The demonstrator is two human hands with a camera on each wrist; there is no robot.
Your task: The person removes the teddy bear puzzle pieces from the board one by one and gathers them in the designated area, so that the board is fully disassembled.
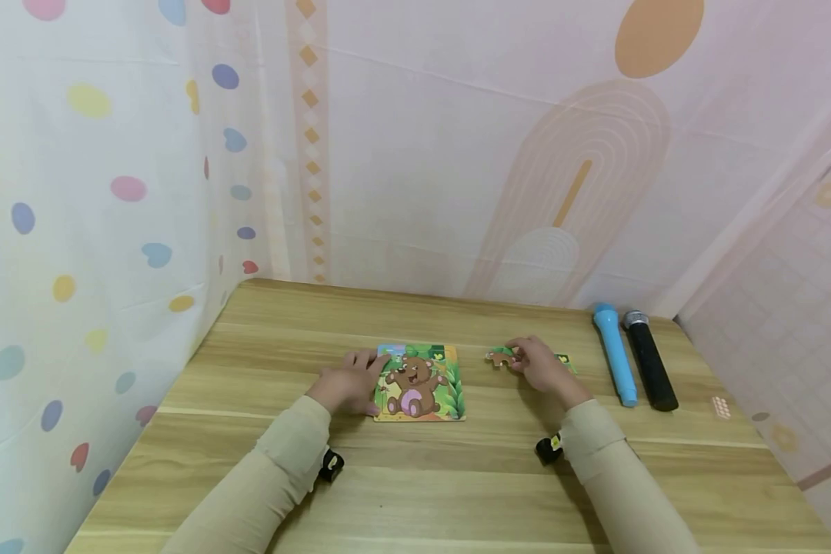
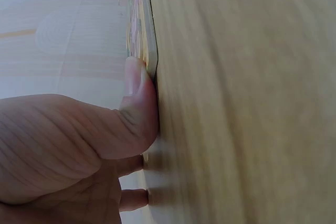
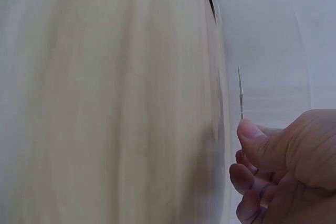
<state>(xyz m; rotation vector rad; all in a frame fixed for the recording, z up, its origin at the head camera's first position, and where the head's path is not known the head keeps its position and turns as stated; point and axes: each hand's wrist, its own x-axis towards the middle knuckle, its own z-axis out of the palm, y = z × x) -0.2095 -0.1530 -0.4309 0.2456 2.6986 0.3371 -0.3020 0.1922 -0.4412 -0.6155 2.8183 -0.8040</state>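
Observation:
A square bear puzzle (image 1: 415, 385) lies flat on the wooden table in the head view. My left hand (image 1: 349, 378) holds its left side, index finger over the far left corner and thumb at the near left corner. In the left wrist view the thumb (image 2: 140, 106) presses that corner, while two other fingertips touch the tabletop. To the right, my right hand (image 1: 540, 368) pinches a brown and green puzzle piece (image 1: 501, 357) between thumb and fingers. The right wrist view shows this thin piece (image 3: 240, 90) edge-on, raised off the table. Another green piece (image 1: 564, 360) lies partly hidden behind the right hand.
A blue toy microphone (image 1: 616, 358) and a black microphone (image 1: 651, 362) lie side by side at the right back of the table. Near the right edge is a small pinkish dotted patch (image 1: 721, 407). Patterned curtains (image 1: 415, 169) hang behind and along both sides.

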